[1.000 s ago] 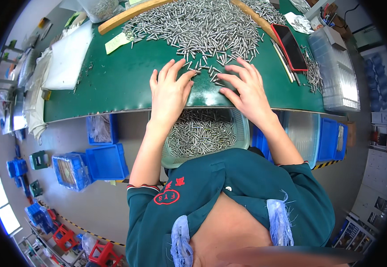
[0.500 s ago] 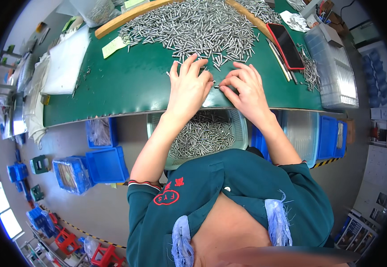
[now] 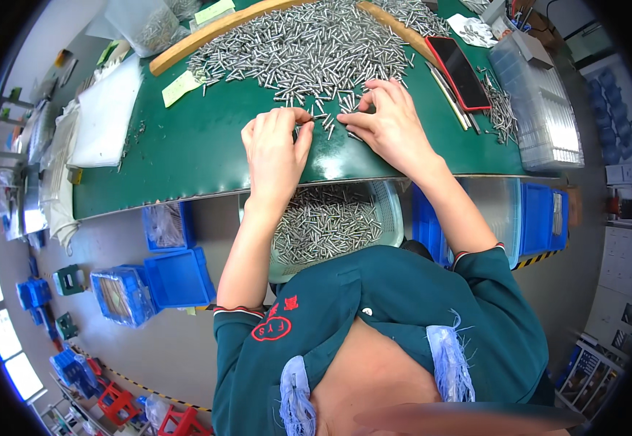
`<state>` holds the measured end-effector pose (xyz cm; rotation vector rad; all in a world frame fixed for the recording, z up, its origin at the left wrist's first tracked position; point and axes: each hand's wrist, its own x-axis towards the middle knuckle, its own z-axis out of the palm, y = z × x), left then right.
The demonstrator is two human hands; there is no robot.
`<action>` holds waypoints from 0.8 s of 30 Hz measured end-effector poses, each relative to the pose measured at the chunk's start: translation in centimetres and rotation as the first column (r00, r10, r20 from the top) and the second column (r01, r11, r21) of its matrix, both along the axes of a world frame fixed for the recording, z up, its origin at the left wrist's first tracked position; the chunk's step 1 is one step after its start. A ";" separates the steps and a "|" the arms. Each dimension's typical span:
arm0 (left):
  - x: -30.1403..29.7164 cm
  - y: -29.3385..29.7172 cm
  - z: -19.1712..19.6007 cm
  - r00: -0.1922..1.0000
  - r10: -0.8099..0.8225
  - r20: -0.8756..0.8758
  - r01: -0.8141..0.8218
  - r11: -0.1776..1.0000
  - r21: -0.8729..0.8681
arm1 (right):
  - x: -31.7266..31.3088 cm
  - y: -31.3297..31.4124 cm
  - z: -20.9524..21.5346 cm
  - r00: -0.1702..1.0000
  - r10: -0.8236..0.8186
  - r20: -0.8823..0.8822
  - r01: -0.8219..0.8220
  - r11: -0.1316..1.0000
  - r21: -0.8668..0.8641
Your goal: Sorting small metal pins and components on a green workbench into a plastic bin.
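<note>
A large heap of small silver metal pins (image 3: pixel 309 47) lies on a green table mat (image 3: pixel 171 145). My left hand (image 3: pixel 276 149) rests palm down at the near edge of the heap, its fingertips curled onto a few loose pins. To its right, my right hand (image 3: pixel 389 123) reaches the heap too, with its fingers pinching among the pins there. Below the table edge, on my lap, a pale basket (image 3: pixel 389 200) holds many more of the same pins (image 3: pixel 323 225).
A red-edged phone (image 3: pixel 461 69) lies right of the heap, beside clear plastic trays (image 3: pixel 541 102). A wooden strip (image 3: pixel 207 33) borders the heap at the back. White sheets (image 3: pixel 105 112) lie at left. Blue bins (image 3: pixel 178 276) stand on the floor on both sides.
Both hands have moved away from the table's near edge, up to the front of the pin heap, and the fingers have closed in on loose pins.
</note>
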<state>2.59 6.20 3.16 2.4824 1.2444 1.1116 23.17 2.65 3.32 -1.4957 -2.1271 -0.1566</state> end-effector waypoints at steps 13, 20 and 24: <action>2.5 0.7 -0.1 0.983 -0.096 -0.159 0.100 0.995 0.018 | 2.2 -2.8 -0.8 0.947 -0.144 -0.286 0.140 0.989 -0.035; 4.2 1.8 -0.3 0.921 -0.130 -0.368 0.166 0.984 0.068 | 1.0 -2.9 -1.4 0.967 -0.107 -0.232 0.104 0.994 -0.028; 4.0 1.9 -0.4 0.920 -0.116 -0.374 0.174 0.977 0.125 | 0.8 -2.7 -1.4 0.981 -0.076 -0.180 0.076 0.997 -0.009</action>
